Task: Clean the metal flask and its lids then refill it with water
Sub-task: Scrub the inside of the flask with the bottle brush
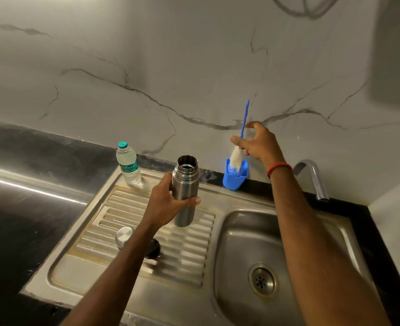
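My left hand grips the open metal flask upright above the ribbed drainboard. Its mouth has no lid on it. My right hand pinches the blue handle of a bottle brush at the back wall. The brush's white bristles stick into a blue holder. A round metal lid and a dark inner lid lie on the drainboard, both partly hidden by my left forearm.
A clear plastic water bottle with a teal cap stands at the drainboard's back corner. The sink basin with its drain lies to the right, under a chrome tap. Dark countertop extends to the left.
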Demonstrator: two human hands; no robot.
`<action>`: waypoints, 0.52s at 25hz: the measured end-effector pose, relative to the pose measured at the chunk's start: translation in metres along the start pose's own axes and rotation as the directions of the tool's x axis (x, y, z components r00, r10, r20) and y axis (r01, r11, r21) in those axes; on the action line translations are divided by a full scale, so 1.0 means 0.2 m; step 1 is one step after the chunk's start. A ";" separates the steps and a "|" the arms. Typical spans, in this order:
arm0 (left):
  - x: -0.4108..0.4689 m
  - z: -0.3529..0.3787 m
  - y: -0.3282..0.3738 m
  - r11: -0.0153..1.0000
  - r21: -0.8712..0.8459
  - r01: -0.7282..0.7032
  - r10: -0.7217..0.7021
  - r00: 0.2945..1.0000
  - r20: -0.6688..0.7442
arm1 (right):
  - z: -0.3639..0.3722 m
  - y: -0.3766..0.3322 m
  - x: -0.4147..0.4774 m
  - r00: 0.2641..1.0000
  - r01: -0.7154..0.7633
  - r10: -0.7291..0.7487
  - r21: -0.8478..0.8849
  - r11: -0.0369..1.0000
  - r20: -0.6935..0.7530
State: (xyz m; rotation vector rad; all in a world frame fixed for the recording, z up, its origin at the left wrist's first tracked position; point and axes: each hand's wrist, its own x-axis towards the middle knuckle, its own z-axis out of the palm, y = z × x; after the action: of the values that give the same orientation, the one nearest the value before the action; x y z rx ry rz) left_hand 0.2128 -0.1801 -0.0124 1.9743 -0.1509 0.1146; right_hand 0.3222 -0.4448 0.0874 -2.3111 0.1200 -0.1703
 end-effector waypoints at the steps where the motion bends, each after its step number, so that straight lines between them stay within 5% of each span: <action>1: 0.02 0.00 -0.01 1.000 -0.005 0.003 -0.003 1.000 0.006 | 0.03 0.01 0.04 1.000 0.006 -0.006 -0.068 0.998 -0.005; 4: 0.07 0.02 -0.07 0.999 -0.027 0.026 -0.026 1.000 0.015 | 0.09 0.04 0.14 0.998 0.036 -0.044 -0.207 0.978 -0.035; 8: 0.12 0.05 -0.12 0.997 -0.049 0.052 -0.051 0.998 0.030 | 0.07 0.03 0.26 0.962 0.032 -0.096 -0.241 0.970 -0.255; 13: 0.13 0.09 -0.13 0.997 -0.050 0.063 -0.061 0.997 0.045 | 0.05 0.06 0.29 0.965 0.061 -0.117 -0.232 0.971 -0.234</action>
State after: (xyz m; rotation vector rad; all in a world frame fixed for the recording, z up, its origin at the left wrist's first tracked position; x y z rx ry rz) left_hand 0.2433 -0.1865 -0.0396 1.9287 -0.1202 0.0269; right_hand 0.3811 -0.4539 0.0766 -2.5123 0.1670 -0.5146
